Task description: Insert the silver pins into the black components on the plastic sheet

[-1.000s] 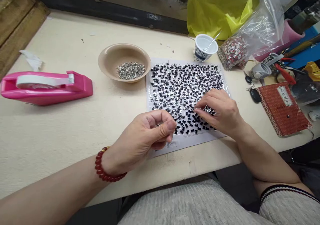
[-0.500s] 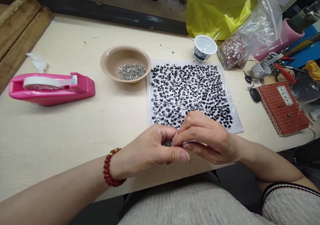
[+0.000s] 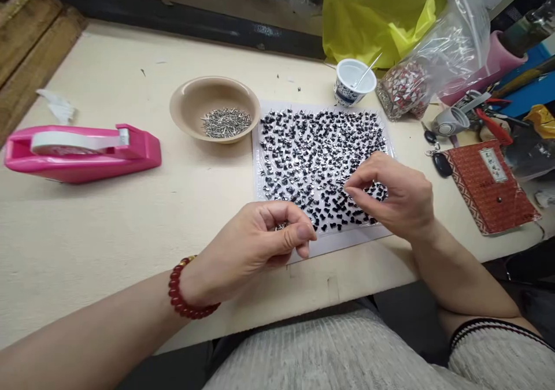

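My left hand [image 3: 264,237] is curled closed beside the near left edge of the sheet. In its hollow sits a cluster of small metal pins [image 3: 281,226], mostly covered by thumb and fingers. Above the right part of the sheet, my right hand [image 3: 394,196] makes a pinch with thumb and forefinger; whatever lies between the tips is too small to make out. Rows of small glossy black pieces [image 3: 299,164] cover the white sheet [image 3: 342,245], and thin pins stand up from some at the far edge. A tan bowl [image 3: 186,104] holds many loose metal pins [image 3: 228,123].
To the left lies a pink tape dispenser [image 3: 82,164]. Behind the sheet stand a patterned white cup [image 3: 347,92] with a thin stick, a yellow plastic bag [image 3: 364,23] and a clear bag of red and white pieces [image 3: 407,86]. A red pouch [image 3: 477,193] lies right.
My right hand has left my left hand and moved up and right over the black pieces, still pinched. My left hand has shifted slightly left and up, its fingers curled.
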The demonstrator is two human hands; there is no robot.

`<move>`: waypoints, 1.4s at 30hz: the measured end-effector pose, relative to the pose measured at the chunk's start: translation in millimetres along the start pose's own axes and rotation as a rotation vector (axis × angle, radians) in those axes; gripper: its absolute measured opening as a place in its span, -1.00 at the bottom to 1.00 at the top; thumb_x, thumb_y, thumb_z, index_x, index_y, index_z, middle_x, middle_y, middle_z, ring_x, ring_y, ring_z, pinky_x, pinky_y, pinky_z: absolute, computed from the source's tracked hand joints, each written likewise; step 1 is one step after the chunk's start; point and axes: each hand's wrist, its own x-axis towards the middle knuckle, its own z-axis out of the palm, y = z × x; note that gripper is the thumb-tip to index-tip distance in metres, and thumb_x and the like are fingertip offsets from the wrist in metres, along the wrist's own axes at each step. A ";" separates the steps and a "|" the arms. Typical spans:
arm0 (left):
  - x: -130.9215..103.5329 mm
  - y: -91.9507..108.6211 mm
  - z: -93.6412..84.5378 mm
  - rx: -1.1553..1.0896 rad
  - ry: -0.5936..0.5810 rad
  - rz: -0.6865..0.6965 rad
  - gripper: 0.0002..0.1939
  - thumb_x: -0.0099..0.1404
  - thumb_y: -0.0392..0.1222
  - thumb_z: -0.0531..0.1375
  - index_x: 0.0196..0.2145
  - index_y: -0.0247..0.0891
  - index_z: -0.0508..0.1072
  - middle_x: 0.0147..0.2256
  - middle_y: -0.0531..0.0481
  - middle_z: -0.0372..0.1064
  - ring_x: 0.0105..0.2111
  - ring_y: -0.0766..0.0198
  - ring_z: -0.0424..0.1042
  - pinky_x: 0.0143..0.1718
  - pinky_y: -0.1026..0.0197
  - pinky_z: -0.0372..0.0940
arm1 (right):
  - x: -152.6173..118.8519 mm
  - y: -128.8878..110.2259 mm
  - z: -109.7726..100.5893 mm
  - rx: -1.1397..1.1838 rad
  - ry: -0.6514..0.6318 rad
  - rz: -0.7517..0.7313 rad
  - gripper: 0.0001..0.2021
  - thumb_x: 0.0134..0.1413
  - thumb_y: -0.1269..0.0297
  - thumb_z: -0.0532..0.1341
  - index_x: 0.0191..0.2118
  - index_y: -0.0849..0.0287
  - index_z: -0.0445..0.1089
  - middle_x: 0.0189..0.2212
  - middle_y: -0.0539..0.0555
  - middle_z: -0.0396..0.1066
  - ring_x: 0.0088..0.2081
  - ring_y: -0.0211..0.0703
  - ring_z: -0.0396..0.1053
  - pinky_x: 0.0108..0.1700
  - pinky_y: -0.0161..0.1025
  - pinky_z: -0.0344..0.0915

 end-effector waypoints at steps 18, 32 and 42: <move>-2.0 2.3 5.1 -0.024 0.005 0.083 -0.63 0.41 -0.02 -0.01 -0.50 -0.27 0.18 -0.54 0.13 0.03 -0.59 0.43 -0.09 -0.59 0.33 -0.12 | -2.0 22.1 6.6 -0.635 -0.340 -0.057 -0.81 0.22 0.39 0.07 -0.41 0.22 0.33 -0.43 0.07 0.40 -0.34 -0.18 0.23 -0.27 -0.19 0.04; -1.6 3.4 3.5 0.049 -0.014 0.075 -0.59 0.37 0.06 0.06 -0.51 -0.28 0.19 -0.56 0.15 0.00 -0.60 0.45 -0.07 -0.60 0.31 -0.15 | -4.1 24.1 3.9 -0.567 -0.309 -0.060 -0.88 0.19 0.38 0.13 -0.38 0.21 0.35 -0.42 0.06 0.41 -0.32 -0.17 0.28 -0.27 -0.18 0.08; -3.0 -1.0 5.4 0.108 -0.033 0.097 -0.73 0.23 -0.06 0.27 -0.44 -0.29 0.32 -0.56 0.16 0.14 -0.55 0.44 0.04 -0.54 0.33 -0.03 | -8.5 -26.9 2.9 0.060 -0.176 -0.163 -0.92 0.11 0.34 0.26 -0.27 0.18 0.35 -0.41 0.06 0.42 -0.33 -0.21 0.35 -0.24 -0.18 0.25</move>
